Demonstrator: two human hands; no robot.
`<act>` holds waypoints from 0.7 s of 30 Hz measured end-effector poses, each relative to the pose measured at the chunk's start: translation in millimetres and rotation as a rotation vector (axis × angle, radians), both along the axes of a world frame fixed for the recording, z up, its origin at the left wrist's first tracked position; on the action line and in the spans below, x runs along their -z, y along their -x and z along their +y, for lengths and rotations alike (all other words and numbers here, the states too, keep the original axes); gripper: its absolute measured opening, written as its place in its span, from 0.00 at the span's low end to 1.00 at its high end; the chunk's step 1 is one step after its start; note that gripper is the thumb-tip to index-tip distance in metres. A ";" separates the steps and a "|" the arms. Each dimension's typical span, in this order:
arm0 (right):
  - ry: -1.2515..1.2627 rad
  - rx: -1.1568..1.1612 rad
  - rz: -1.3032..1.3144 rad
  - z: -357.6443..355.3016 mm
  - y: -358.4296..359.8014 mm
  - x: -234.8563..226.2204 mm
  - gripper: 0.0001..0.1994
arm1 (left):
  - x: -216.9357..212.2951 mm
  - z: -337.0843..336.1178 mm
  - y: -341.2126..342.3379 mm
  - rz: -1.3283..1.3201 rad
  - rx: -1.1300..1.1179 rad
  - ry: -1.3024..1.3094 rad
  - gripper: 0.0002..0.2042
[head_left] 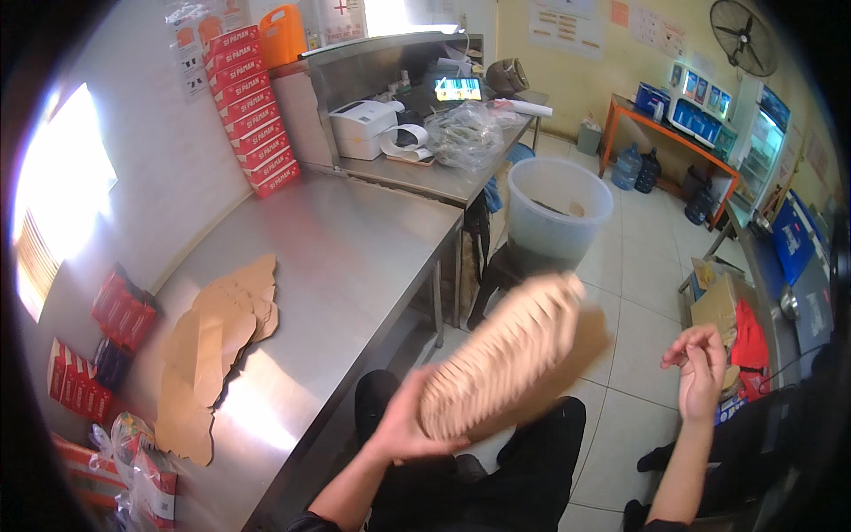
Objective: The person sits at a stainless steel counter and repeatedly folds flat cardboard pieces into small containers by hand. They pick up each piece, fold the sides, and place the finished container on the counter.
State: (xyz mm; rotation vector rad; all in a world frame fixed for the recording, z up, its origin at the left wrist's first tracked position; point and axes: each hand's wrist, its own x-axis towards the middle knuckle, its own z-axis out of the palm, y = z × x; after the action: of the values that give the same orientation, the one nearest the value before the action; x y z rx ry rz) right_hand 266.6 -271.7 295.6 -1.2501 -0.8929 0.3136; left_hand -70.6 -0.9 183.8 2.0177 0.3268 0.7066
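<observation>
My left hand (403,424) grips the near end of a thick stack of brown cardboard pieces (501,359), held up over my lap. The edges of the stack look ridged, and its far end is smeared by motion. One wider flap of cardboard juts out along its right side. Off to the right, apart from the stack, my right hand (698,368) is raised with its fingers loosely bent and nothing visible in it. On the steel table to the left lies a loose pile of flat, wavy-edged cardboard pieces (222,332).
The steel table (355,230) runs along my left, with a tall stack of red boxes (253,111) at its far end. Red packets (80,381) line its left side. A translucent bin (558,208) stands ahead. A white printer (362,129) sits on the counter beyond.
</observation>
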 end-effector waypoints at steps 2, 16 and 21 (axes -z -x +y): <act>-0.162 0.043 0.098 7.3 -5.9 47.5 0.04 | -17.0 26.6 4.5 -0.169 -0.211 -0.042 0.57; 0.882 -0.537 -0.322 60.1 146.2 355.5 0.16 | -93.6 218.3 -21.6 -0.568 -0.917 -0.115 0.52; 0.983 -0.485 -0.044 64.4 121.5 375.7 0.16 | -89.9 246.3 -32.5 -0.497 -0.986 -0.180 0.53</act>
State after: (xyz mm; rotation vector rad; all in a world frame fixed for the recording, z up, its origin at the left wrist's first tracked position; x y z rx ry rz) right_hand 145.0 -207.3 -80.1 -1.9154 -1.1188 1.2205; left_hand -38.0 245.4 273.7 1.6766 1.0009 1.8480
